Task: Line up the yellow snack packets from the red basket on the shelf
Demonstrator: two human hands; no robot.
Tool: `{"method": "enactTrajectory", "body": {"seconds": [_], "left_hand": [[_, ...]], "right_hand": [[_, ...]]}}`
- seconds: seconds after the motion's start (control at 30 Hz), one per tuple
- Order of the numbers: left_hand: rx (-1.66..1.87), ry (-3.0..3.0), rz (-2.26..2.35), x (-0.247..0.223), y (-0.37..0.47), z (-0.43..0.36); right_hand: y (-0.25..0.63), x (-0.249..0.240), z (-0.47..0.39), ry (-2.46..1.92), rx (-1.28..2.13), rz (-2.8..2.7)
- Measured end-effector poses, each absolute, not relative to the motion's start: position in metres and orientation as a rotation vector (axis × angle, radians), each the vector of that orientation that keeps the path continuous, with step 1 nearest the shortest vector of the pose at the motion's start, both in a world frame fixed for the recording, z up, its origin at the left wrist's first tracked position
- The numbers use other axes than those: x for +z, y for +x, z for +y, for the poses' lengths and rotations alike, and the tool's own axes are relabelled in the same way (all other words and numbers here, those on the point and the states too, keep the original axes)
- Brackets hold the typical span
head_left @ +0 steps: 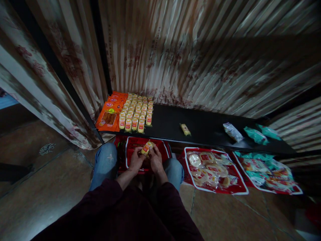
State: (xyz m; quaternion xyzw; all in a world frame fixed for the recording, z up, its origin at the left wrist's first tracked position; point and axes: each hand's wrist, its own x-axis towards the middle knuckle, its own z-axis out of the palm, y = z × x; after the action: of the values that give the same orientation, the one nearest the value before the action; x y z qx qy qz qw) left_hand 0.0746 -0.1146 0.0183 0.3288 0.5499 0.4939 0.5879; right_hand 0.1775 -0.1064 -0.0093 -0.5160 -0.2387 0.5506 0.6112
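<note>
Between my two hands is a small yellow wrapped snack cake (146,147) with a red label, held over a red basket (130,152) between my knees. The fingers of my left hand (136,159) are closed on its left side. On its right side, my right hand (155,158) grips it too. Just beyond, on the black shelf (165,117), stand several rows of similar wrapped snack cakes (135,112). Orange snack bags (110,113) lie overlapped at their left. One single wrapped cake (185,129) lies apart, farther right on the shelf.
A purple-white packet (232,132) and teal packets (255,135) lie on the shelf's right part. Below stand a red basket of round packaged food (213,169) and another basket of teal and red packets (271,172). A patterned curtain (175,50) hangs behind; a black post (101,47) rises at left.
</note>
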Motion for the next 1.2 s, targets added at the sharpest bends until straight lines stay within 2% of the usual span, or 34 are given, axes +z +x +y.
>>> {"method": "enactTrajectory", "body": {"seconds": [0.17,0.73,1.2], "left_hand": [[1.164,0.817,1.291,0.021,0.078,-0.114],[1.180,1.094,1.364,0.014,0.085,-0.117],[1.148,1.312,1.516,0.041,0.084,-0.117]], "right_hand": [[0.171,-0.007,-0.106,-1.147,1.288,-0.390],[0.168,0.010,-0.117,-1.126,1.346,-0.357],[0.169,0.026,-0.117,-1.034,1.433,-0.313]]}}
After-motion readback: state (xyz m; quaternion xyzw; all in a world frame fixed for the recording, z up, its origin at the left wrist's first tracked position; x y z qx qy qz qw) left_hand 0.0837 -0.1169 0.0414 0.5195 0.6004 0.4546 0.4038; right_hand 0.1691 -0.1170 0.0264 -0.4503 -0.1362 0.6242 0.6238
